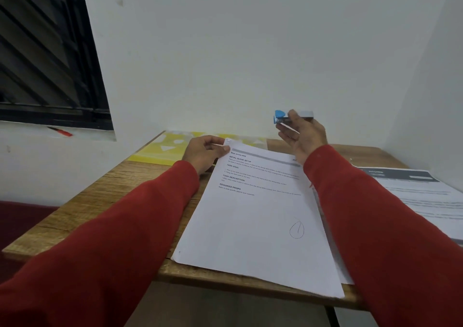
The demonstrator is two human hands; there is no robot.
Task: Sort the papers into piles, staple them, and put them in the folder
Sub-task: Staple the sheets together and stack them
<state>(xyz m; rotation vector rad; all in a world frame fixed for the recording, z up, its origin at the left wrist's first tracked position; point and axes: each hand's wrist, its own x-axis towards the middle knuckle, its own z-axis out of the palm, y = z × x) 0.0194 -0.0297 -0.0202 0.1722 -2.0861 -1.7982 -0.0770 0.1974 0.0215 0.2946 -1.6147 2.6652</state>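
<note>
Far left: dark louvred window [42, 50] with a red pen [61, 132] on its sill, well apart from the work. Below, wooden tabletop [105, 196], its left edge running diagonally toward the near corner, with bare wood between that edge and the papers. At the back edge, against the wall, yellow folder [160, 151] lying flat, partly hidden behind the left hand [204, 155]. Left hand, in a red sleeve [112, 239], with its grip closed on the top-left corner of the printed paper stack [250, 221], thumb over the sheet and fingers curled at the corner. Stack lying at a slant across the tabletop middle, its near edge overhanging the front edge of the tabletop, a pen-drawn oval in its lower right part. Above the stack's far right corner, right hand [304, 138] raised clear of the tabletop, with its grip around a blue stapler [283, 117] held in the air before the white wall, the stapler touching no paper. Far right: second pile of printed sheets [426, 196] flat on the tabletop, beside the stack and partly covered by the right sleeve, reaching the tabletop's right edge close to the side wall.
</note>
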